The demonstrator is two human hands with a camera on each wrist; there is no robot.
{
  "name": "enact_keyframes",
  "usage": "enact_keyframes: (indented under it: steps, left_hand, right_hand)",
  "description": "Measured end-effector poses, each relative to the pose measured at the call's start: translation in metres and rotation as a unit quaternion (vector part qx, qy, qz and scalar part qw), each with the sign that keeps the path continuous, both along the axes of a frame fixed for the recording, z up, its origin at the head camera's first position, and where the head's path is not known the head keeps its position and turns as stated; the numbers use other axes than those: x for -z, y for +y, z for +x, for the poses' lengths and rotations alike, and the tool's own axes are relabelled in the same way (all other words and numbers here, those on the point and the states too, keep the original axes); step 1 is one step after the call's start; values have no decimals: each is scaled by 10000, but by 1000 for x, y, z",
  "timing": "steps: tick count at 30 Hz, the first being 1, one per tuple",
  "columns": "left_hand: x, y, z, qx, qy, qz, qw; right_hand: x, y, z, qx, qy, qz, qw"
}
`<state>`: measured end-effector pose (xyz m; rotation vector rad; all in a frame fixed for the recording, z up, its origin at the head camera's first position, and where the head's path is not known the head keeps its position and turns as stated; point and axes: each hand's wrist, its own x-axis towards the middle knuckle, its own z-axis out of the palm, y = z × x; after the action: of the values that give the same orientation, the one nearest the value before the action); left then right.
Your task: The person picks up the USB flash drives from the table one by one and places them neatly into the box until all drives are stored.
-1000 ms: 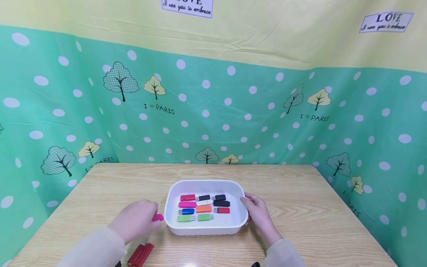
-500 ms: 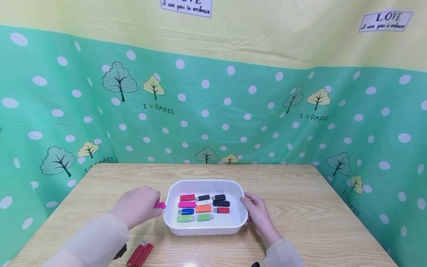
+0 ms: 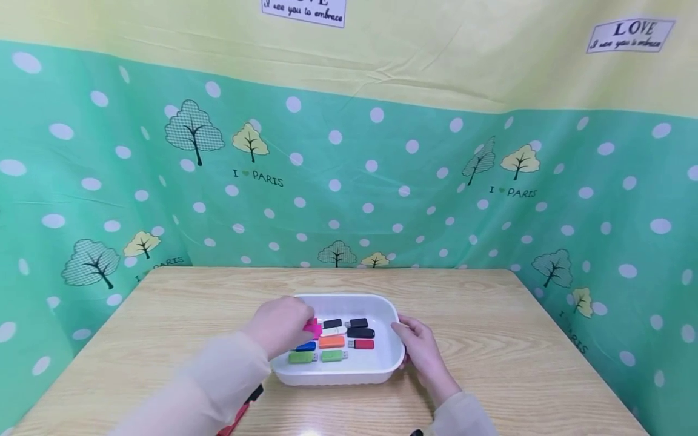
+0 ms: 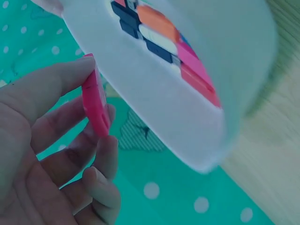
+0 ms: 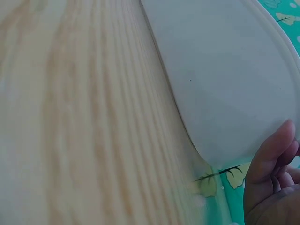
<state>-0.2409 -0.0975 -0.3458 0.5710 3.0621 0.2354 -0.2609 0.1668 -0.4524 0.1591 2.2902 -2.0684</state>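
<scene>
A pink USB flash drive (image 4: 96, 105) is pinched between the thumb and fingers of my left hand (image 3: 280, 327), which reaches over the left side of a white plastic tub (image 3: 338, 379). My right hand (image 3: 424, 351) grips the tub's right wall, thumb at the rim and fingers outside. Rows of flash drives lie in the tub: an orange one (image 3: 331, 342), a white one (image 3: 334, 332), a red one (image 3: 362, 344), two green ones side by side (image 3: 302, 357), and several black ones. A blue one (image 3: 306, 346) and others at the left are partly covered by my left hand.
Red flash drives (image 3: 233, 424) lie on the wooden table (image 3: 491, 351) at the front left, mostly hidden by my left sleeve. A green and yellow patterned curtain (image 3: 349, 200) stands behind the table and along both sides.
My left hand has moved right with the pink flash drive, from outside the tub's left edge to over its inside. My right hand has stayed on the tub.
</scene>
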Motion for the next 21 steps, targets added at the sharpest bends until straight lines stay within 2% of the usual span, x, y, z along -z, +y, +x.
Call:
enact_keyframes:
  steps: [9,18,21]
  left_hand:
    - [5,27,-6,716,229,48,9972]
    - [11,45,-7,813,-176,413,9957]
    - [12,50,-7,839,-177,429,9954]
  right_hand:
    - [0,0,0,0,3,-20,10000]
    - [0,0,0,-8,8,-77,10000]
    - [0,0,0,-27,22,-96,9999]
